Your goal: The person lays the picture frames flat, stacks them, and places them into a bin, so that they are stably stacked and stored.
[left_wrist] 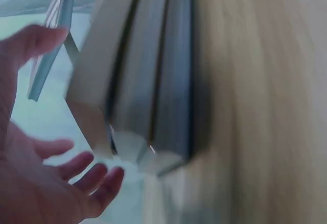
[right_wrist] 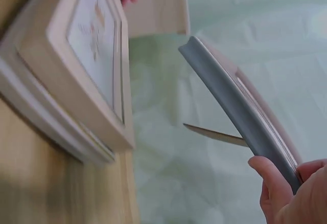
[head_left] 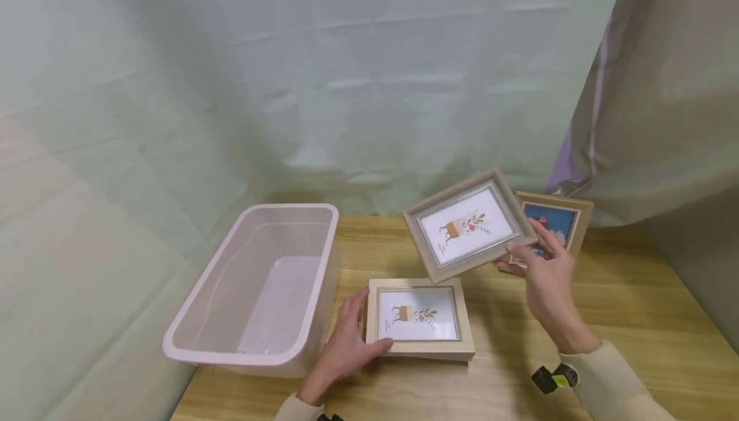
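Stacked frames [left_wrist: 138,75] blurry in left-wrist view

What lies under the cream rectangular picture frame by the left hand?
Under the cream frame, edges of two more rectangular frames show, stacked on the wood-grain tabletop. Their faces and the tabletop beneath are covered.

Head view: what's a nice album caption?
Right hand holds a framed picture aloft; left hand beside stacked frames, near a pale tub.

Pale green sheeting [head_left: 404,74] as back wall, creased, greyer toward top. Similar left wall [head_left: 104,215], meeting it at a corner. Grey-brown curtain [head_left: 675,100] hangs right, purple strip [head_left: 564,163] along its edge. Wood-grain tabletop [head_left: 635,292] below. Soft light, faint shadows on wood.
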The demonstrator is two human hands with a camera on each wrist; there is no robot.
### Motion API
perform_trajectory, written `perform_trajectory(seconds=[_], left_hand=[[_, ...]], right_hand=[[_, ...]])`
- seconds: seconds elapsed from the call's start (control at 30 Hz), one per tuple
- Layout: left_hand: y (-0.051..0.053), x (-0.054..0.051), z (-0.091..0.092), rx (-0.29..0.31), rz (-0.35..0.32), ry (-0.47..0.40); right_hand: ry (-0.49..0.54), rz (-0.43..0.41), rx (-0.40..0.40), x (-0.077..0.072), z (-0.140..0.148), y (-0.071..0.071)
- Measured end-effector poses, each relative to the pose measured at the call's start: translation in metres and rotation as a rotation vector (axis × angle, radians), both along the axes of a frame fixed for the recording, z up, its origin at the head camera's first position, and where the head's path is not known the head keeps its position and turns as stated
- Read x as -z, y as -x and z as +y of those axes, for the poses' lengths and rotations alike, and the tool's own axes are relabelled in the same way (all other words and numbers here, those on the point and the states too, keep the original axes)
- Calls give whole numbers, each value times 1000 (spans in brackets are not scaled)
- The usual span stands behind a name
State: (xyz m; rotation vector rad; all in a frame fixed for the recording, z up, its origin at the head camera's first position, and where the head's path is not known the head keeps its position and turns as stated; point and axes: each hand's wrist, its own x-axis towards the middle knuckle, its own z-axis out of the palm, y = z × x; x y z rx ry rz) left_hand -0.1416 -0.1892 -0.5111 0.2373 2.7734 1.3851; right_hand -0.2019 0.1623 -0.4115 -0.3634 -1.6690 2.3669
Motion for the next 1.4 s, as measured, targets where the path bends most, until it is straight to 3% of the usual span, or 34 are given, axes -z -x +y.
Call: perform_trajectory(seconds=[0.2,0.3,0.37,0.43,0.53,0.63,0.7,0.8,1.2,1.4], left_hand=[[1,-14,13,-107,98,-146],[2,-19,20,-97,118,-287],[4,-23,24,-57,103,-428],[6,-25,28,10,62,-585],[9,-28,30,128,-61,-794],[10,-28,30,211,-210,-922],[10,-28,29,225,-282,-955],[11,-26,27,222,-314,-975],[7,-32,21,193,-224,-1008],[7,-35,20,171,-205,-970]], right_hand=[[86,-29,-20,7,-9,-33],[128,-51,-17,11,-15,-47],[155,-59,-32,15,-18,-56],[186,-65,-55,18,-20,-66],[225,-89,-98,24,-23,-79],[232,-125,-130,29,-28,-89],[226,-144,-139,32,-32,-94],[217,-151,-142,34,-36,-98],[160,-192,-74,38,-47,-98],[128,-231,-57,41,-50,-95]])
